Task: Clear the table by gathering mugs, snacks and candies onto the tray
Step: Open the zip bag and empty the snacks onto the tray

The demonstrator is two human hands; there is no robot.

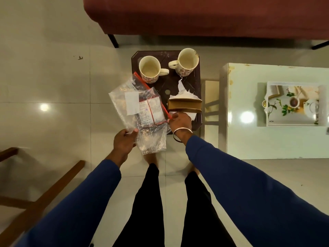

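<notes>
Fingers of the left hand (124, 141) are pinching a clear snack bag (140, 113) beside two floral mugs (148, 69); the right hand (179, 122) is pinching its red-edged corner.

Maroon sofa (204, 15) on black legs along the far side. Wooden chair frame (41, 189), lower left. Brown napkin holder (185, 105) with white napkins (183, 94). Glossy tiled floor (44, 86).

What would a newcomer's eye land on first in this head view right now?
Probably the clear plastic bag with its red strip, held up by the left hand and right hand over the small dark table's near-left corner. Next, two empty floral mugs standing at its far side, and the printed tray away on the white table to the right.
</notes>
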